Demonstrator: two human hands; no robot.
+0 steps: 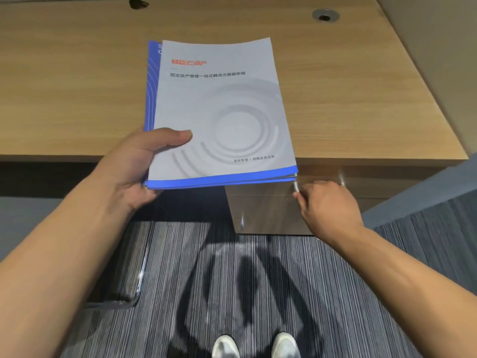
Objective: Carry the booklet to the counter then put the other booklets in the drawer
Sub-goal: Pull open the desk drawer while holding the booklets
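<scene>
A stack of booklets (222, 109), grey cover with red lettering on top and blue ones beneath, is held level above the front edge of the wooden desk (77, 86). My left hand (139, 166) grips the stack at its near left corner, thumb on the cover. My right hand (327, 205) is closed around the metal handle (296, 188) of the top drawer (268, 200) under the desk's right side. The drawer front looks blurred; how far it stands out I cannot tell.
A cable grommet (325, 16) sits in the desk's far right. A grey partition (423, 192) rises at the right. Striped carpet (232, 280) lies below, with a chair-base shadow, a clear floor mat (124, 275) at left and my white shoes (255, 344).
</scene>
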